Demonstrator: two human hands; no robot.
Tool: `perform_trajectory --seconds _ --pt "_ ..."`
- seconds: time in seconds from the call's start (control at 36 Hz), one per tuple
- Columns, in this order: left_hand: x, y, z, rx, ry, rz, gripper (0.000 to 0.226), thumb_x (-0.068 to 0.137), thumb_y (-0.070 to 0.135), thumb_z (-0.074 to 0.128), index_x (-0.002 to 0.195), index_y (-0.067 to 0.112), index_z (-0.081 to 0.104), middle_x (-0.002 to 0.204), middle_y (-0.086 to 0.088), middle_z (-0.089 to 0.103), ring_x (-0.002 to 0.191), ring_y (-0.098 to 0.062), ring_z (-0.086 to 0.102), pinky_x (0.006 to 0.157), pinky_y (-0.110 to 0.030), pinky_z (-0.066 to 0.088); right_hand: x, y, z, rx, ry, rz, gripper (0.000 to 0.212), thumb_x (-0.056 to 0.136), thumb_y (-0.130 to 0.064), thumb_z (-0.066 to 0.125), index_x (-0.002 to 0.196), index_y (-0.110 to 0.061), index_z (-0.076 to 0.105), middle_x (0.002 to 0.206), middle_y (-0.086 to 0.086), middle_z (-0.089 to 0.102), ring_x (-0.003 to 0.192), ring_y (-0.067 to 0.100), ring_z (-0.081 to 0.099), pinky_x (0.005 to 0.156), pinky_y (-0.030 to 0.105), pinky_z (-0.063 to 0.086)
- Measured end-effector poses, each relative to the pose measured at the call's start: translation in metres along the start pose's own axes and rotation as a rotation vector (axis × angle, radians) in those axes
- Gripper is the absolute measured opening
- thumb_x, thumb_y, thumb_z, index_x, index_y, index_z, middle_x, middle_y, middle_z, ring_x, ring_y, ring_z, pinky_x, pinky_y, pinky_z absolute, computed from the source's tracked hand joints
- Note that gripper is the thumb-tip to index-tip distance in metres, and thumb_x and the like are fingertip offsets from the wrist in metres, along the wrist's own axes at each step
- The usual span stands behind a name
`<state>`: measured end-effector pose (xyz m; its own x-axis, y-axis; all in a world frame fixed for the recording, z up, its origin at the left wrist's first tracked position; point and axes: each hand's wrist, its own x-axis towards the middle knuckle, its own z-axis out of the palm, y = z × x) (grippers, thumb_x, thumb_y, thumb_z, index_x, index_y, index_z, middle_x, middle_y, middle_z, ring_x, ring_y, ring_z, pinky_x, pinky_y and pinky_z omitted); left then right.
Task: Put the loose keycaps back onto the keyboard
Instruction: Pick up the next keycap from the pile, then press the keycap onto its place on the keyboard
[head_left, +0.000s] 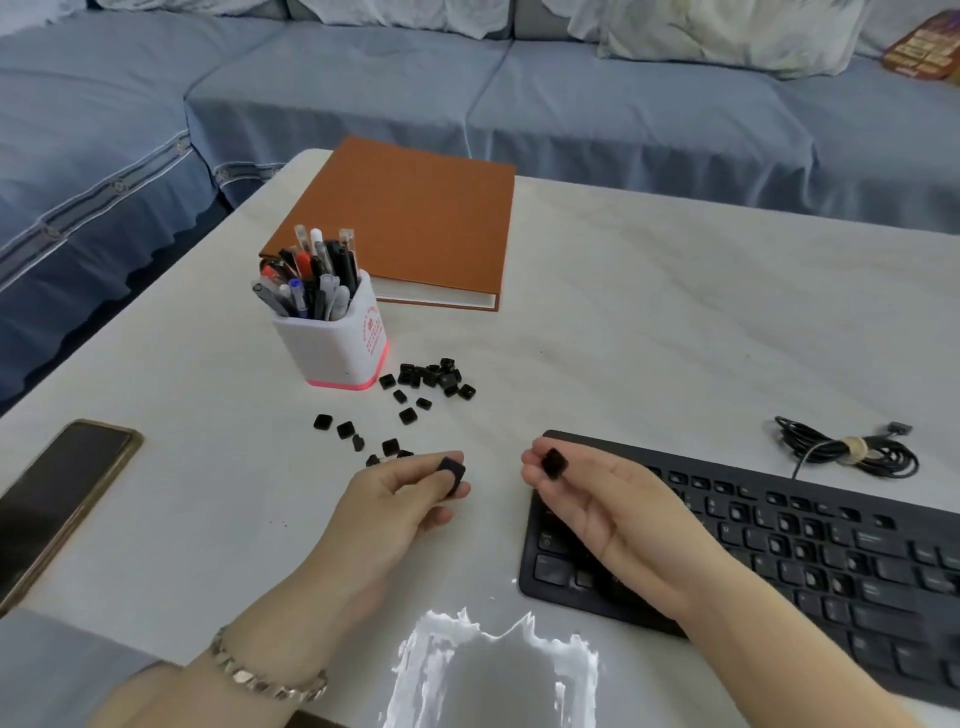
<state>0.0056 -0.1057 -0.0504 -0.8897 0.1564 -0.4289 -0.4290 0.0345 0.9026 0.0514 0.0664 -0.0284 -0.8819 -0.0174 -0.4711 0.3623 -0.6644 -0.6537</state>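
A black keyboard (810, 551) lies at the right of the white table, with several empty key sockets near its left end. Several loose black keycaps (431, 376) are scattered in front of the pen holder, and more (345, 430) lie nearer me. My left hand (400, 499) pinches one black keycap (451, 472) between thumb and fingers, just left of the keyboard. My right hand (597, 499) hovers over the keyboard's left end, palm up, holding another black keycap (553, 462) at its fingertips. My right forearm hides part of the keyboard.
A white pen holder (337, 338) full of pens stands behind the keycaps, with an orange binder (410, 223) beyond it. A phone (57, 493) lies at the left table edge. A coiled black cable (847, 449) rests behind the keyboard. A blue sofa (519, 104) runs behind the table.
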Motion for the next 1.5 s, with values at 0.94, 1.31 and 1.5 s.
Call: perform_trajectory --seconds 0.94,1.31,1.5 --pt "-0.047 -0.035 0.077 0.419 -0.182 0.201 0.029 0.078 -0.002 0.07 0.088 0.026 0.066 0.073 0.007 0.069 0.068 0.001 0.062 0.066 -0.006 0.044 -0.094 -0.009 -0.104 -0.599 0.39 -0.126 0.023 0.081 -0.001 0.063 0.089 -0.022 0.071 0.061 -0.004 0.06 0.078 0.015 0.069 0.097 0.052 0.043" --pt "-0.054 -0.047 0.077 0.461 -0.175 0.182 0.027 0.073 0.002 0.076 0.085 0.025 0.067 0.074 0.003 0.069 0.066 -0.001 0.064 0.063 -0.004 0.043 -0.086 0.017 -0.117 -0.764 0.338 -0.154 0.02 0.08 -0.004 0.067 0.091 -0.02 0.069 0.065 -0.009 0.056 0.054 0.001 0.045 0.054 0.008 0.039" --pt "-0.054 -0.049 0.074 0.441 -0.239 0.222 0.031 0.073 -0.002 0.075 0.087 0.025 0.068 0.08 -0.004 0.072 0.075 -0.01 0.068 0.068 -0.011 0.05 -0.073 0.029 -0.097 -1.086 0.206 -0.355 0.039 0.072 -0.022 0.077 0.089 -0.05 0.058 0.072 -0.011 0.056 0.063 -0.001 0.044 0.061 0.01 0.037"
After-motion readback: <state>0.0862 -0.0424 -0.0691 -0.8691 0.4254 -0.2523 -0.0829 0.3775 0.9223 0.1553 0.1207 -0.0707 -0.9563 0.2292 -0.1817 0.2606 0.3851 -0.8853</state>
